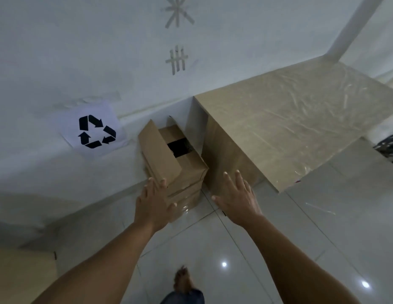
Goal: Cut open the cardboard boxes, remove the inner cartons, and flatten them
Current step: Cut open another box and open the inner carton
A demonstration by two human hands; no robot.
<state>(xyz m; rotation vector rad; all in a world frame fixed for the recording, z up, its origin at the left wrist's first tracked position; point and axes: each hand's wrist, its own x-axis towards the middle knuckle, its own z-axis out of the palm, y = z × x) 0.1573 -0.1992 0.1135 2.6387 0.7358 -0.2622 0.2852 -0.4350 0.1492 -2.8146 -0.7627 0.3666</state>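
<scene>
White wall (59, 51) fills the upper left and top of the frame; glossy pale floor tiles (224, 238) fill the lower half.

Wall, left of centre: paper sheet (93, 128) bearing a black recycling symbol. Upper centre: two groups of tape strips (177, 60), one a star shape, one a tally.

Centre of frame: stack of flattened cardboard boxes (182, 172) on the floor against the wall, one flap raised at its left side, a dark opening visible in the top piece.

Right of centre to upper right: large cardboard-covered table (289, 119), top wrapped in clear film, standing just beside the stack.

Left hand (155, 202): fingers straight and together, resting on the near left edge of the stack.

Right hand (237, 198): fingers spread, holding nothing, in front of the table's side panel; contact cannot be told.

Bottom centre: bare foot (183, 279) and a dark trouser leg (184, 297).

Lower left corner: part of another brown cardboard surface (20, 277).
</scene>
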